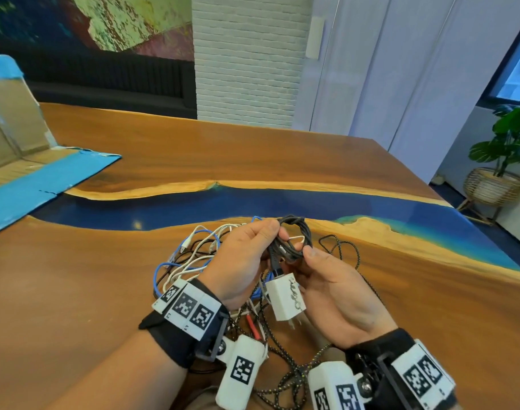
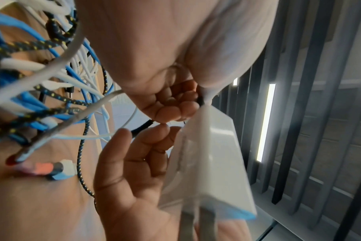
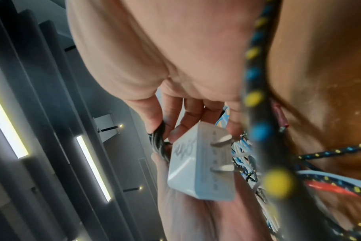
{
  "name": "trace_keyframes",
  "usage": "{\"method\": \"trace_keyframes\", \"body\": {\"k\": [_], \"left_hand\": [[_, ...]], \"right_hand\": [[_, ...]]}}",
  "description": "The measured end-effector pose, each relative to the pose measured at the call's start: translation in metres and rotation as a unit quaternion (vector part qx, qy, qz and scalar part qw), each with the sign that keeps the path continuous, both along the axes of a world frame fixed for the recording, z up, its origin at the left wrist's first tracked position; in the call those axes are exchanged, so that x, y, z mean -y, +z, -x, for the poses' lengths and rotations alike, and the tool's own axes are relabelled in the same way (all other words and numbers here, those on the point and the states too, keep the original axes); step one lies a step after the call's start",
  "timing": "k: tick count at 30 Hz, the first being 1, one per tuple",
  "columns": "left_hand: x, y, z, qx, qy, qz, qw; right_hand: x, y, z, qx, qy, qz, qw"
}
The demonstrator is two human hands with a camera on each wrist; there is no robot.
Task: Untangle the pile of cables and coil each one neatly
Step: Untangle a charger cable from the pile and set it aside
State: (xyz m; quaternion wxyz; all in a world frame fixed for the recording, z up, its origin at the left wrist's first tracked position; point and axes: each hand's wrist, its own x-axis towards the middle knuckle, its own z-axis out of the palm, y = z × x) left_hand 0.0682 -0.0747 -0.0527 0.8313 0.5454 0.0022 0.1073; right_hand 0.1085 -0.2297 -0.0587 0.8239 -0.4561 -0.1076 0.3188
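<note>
Two hands raised above the table [image 1: 111, 291], both busy on one dark cable coil [image 1: 294, 236]. Left hand [image 1: 241, 261] pinching the coil's near-left side between thumb and fingertips; right hand [image 1: 335, 288] gripping the coil's lower right edge under the thumb, fingers curled behind. Coil held roughly upright, its loop facing the head camera, long axis running top to bottom with a slight lean. White charger block [image 1: 285, 297] hanging from the coil's lower end on a short dark lead, prongs pointing down and toward the wearer; prongs plainly seen in the right wrist view, charger block [image 3: 202, 164] resting against the fingers. Small white wire loop showing through the coil's centre; whether a tie or a stray strand, cannot tell. Below and left of the hands, pile of cables [image 1: 193, 261] on the table: white, blue and thin black strands crossing each other. Braided cable [image 1: 341, 250], black with yellow and blue flecks, trailing loose to the right and back under the wrists. Progress, by judgement: one cable nearly wound and being finished off; remainder untouched, so early in the job. Flattened cardboard box [image 1: 31, 173] with blue tape at far left.
</note>
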Motion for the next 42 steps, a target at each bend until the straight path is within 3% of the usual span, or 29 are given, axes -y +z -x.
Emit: {"method": "trace_keyframes", "body": {"k": [6,12,19,23,26,29,32,37,42], "left_hand": [[-0.006,-0.002,0.000,0.022,0.000,-0.044,0.999],[-0.003,-0.006,-0.003,0.011,0.027,-0.083,0.996],[-0.004,-0.008,-0.005,-0.017,0.078,-0.080,0.994],[-0.003,-0.003,-0.001,-0.023,0.067,-0.092,0.993],[-0.002,0.000,0.002,-0.043,0.036,-0.082,0.995],[-0.001,-0.001,0.002,-0.036,0.055,-0.135,0.989],[-0.004,-0.004,-0.001,0.010,0.079,-0.136,0.988],[0.001,0.001,0.003,0.032,0.036,-0.046,0.998],[0.003,0.002,0.004,0.041,0.023,-0.069,0.997]], "right_hand": [[0.001,0.001,0.000,0.011,0.003,-0.009,1.000],[-0.002,0.005,0.001,0.097,-0.086,-0.006,0.992],[-0.002,0.006,0.004,0.069,-0.032,-0.067,0.995],[0.000,0.007,0.001,0.084,-0.042,-0.024,0.995],[0.002,0.010,0.001,0.147,-0.062,0.049,0.986],[0.002,0.009,0.001,0.185,-0.069,0.087,0.976],[0.001,0.009,-0.002,0.152,-0.088,0.055,0.983],[-0.002,0.006,-0.001,0.105,-0.112,0.030,0.988],[-0.005,0.000,-0.003,0.095,-0.139,0.038,0.985]]}}
